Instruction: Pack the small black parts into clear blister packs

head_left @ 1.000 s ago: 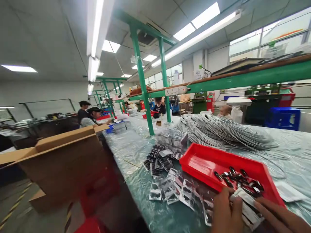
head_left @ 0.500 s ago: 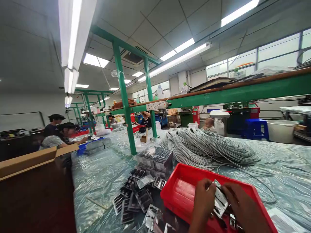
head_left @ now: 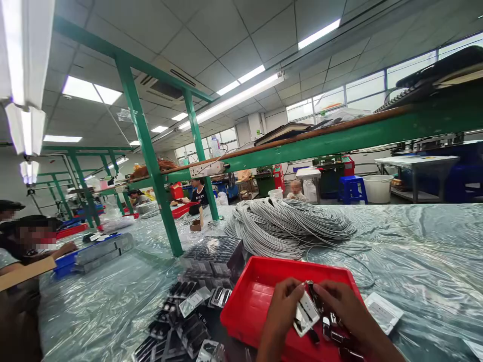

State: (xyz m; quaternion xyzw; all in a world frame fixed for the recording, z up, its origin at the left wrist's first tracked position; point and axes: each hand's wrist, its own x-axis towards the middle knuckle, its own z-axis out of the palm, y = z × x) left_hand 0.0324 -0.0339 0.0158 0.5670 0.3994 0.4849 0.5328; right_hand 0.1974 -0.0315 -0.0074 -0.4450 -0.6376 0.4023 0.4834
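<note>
Over a red bin (head_left: 239, 309), my left hand (head_left: 281, 304) grips a small white tray (head_left: 305, 312) by its left edge. Dark slim parts lie on that tray, which tilts toward me. At its upper right corner my right hand (head_left: 341, 304) pinches a small dark part (head_left: 311, 289) with a shiny end; its exact kind is unclear. Below both hands, loose black and metallic pieces (head_left: 332, 332) lie in the bin. Another white tray (head_left: 383, 312) rests on the table just right of the bin.
Clear packs of black parts (head_left: 188, 329) pile up left of the bin, with stacked packs (head_left: 211, 251) behind. A large grey cable coil (head_left: 287, 226) lies beyond. A green post (head_left: 154, 186) rises from the plastic-covered table. Co-workers sit at far left, one hand (head_left: 66, 249) visible.
The view has turned right, so the surroundings sit further left. My hands stay together over the bin, and the dark part in my right fingers now shows at the tray's upper corner.
</note>
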